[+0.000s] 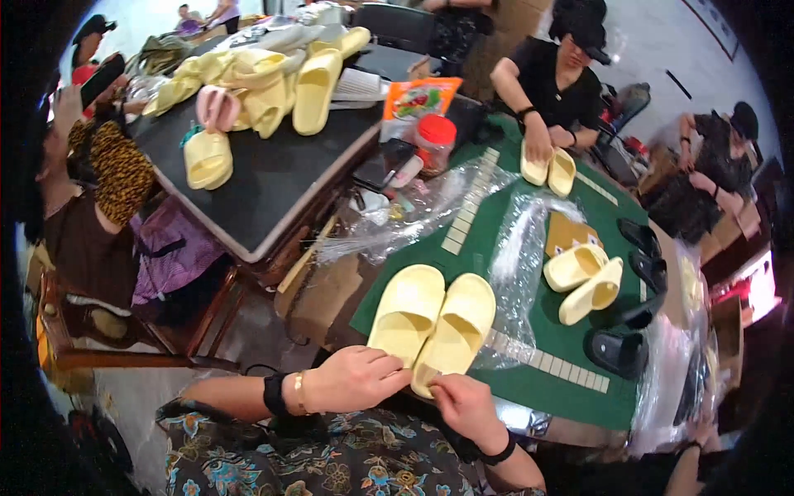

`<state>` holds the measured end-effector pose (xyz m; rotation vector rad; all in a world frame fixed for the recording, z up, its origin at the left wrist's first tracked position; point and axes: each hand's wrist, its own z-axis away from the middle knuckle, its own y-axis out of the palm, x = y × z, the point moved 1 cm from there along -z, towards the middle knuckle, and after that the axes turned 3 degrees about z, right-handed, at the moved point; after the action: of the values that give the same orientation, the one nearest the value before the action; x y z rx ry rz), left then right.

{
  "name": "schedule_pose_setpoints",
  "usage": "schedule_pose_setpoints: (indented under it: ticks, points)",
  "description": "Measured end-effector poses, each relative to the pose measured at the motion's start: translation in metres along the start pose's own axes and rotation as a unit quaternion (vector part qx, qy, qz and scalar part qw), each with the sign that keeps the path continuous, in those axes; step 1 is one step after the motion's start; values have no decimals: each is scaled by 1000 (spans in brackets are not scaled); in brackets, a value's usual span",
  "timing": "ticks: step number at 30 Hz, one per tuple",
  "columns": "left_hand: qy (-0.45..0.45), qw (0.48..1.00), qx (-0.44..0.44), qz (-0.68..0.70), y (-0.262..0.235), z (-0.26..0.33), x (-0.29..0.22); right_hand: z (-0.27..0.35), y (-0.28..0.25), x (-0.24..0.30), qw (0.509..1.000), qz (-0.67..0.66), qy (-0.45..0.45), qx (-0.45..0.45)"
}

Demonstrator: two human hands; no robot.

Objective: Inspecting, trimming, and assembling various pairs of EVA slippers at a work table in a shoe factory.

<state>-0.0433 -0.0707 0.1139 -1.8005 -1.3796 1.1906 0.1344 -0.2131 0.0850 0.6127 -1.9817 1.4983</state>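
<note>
Two pale yellow slippers lie side by side in front of me, toes pointing away: the left slipper [409, 296] and the right slipper [468, 307]. Their heel ends reach the near edge of the green table mat [438, 248]. My left hand [356, 379] is closed, its fingertips against the heels where the two slippers meet. With thumb and fingers pinched, my right hand [471, 409] grips the heel of the right slipper. Whether anything small sits between the fingertips is too fine to see.
Another yellow pair [584, 285] and several black slippers [616, 354] lie to the right. Clear plastic wrap [517, 273] crosses the mat. A red-lidded jar [435, 145] stands farther back. Across the table, a co-worker's hand [538, 142] touches yellow slippers. More slippers cover the dark table [248, 207].
</note>
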Motion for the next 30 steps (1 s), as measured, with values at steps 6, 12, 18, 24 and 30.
schedule_pose_setpoints:
  ticks: [6,12,18,24,30]
  points:
    - [29,987,151,37,32,33,6,42,36,-4,983,-42,85,155]
    - [28,980,191,41,35,36,23,53,44,3,966,-30,126,223]
    - [34,976,208,49,38,26,39,53,42,5,955,-18,150,254]
    - [9,988,153,-13,49,14,54,24,31,-10,968,-5,165,187]
    - [-63,998,23,-5,67,-4,56,-16,27,-43,985,80,143,44]
